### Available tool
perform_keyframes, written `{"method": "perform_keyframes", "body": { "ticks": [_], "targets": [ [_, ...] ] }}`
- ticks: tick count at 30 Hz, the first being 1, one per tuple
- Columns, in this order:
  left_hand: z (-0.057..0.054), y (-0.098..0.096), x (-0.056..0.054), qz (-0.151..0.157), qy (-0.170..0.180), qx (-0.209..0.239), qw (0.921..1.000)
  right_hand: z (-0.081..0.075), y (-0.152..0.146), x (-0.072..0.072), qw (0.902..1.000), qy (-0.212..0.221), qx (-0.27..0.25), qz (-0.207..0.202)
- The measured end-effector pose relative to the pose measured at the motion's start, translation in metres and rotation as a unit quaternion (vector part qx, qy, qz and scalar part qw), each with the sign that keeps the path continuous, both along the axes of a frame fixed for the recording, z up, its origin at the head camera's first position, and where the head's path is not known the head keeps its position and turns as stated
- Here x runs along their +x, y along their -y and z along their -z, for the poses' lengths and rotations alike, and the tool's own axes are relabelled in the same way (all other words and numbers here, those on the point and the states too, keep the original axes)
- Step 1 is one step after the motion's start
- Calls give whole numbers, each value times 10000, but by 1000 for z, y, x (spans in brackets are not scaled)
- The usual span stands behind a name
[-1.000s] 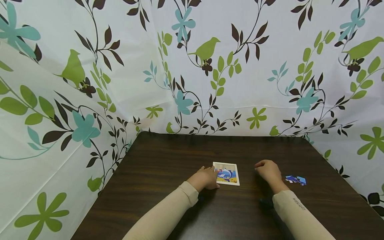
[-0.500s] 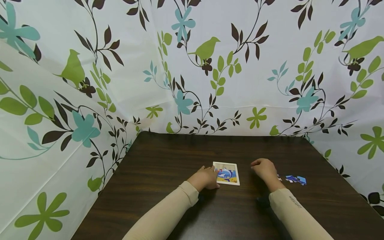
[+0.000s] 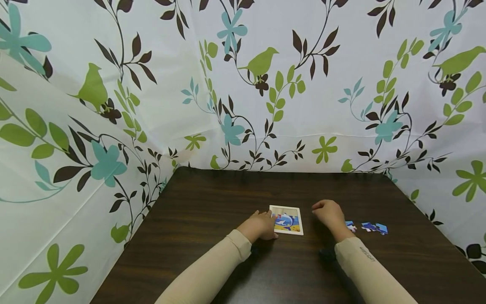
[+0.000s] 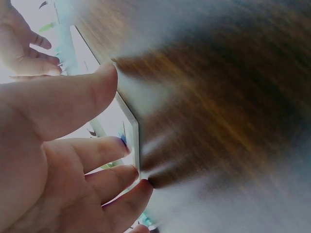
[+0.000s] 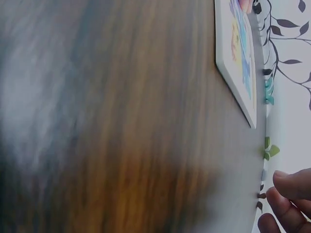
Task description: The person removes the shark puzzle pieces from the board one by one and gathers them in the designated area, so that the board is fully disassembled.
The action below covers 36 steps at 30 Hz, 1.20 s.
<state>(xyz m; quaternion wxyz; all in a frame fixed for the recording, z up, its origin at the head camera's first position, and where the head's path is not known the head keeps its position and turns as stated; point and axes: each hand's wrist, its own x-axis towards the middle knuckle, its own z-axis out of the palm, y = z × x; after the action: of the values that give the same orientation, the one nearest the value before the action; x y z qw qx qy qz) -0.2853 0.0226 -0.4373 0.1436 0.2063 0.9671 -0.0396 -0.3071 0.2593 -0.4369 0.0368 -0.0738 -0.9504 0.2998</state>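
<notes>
A small white-rimmed jigsaw tray [image 3: 289, 232] lies flat on the dark table, partly filled with a sea-creature picture; its upper strip shows bare beige. My left hand [image 3: 262, 226] rests at the tray's left side, fingers extended over its edge and the thumb near the front corner, as the left wrist view confirms. To the right of the tray, and apart from it, my right hand [image 3: 329, 215] hovers with fingers bent and thumb near the index finger. Whether it pinches a piece is hidden. Loose blue puzzle pieces [image 3: 367, 227] lie right of that hand, one partly covered by its wrist.
The dark wood-grain table [image 3: 212, 198] extends around the tray to its far edge. A white wall covering [image 3: 171, 105] with leaves, birds and flowers stands behind and along the sides.
My right hand has moved left, towards the tray, uncovering a blue puzzle piece beside its wrist. The left hand and the tray have stayed in place.
</notes>
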Motion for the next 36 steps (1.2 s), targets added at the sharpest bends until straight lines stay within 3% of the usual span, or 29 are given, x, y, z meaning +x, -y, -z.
{"method": "perform_keyframes", "body": {
  "ticks": [27,36],
  "targets": [
    [-1,1,0,21,21,18,10000,8,34,-5,9998,127,-117,-125],
    [-1,1,0,-47,69,82,9999,10,49,-3,9986,143,-428,-271]
  ]
}}
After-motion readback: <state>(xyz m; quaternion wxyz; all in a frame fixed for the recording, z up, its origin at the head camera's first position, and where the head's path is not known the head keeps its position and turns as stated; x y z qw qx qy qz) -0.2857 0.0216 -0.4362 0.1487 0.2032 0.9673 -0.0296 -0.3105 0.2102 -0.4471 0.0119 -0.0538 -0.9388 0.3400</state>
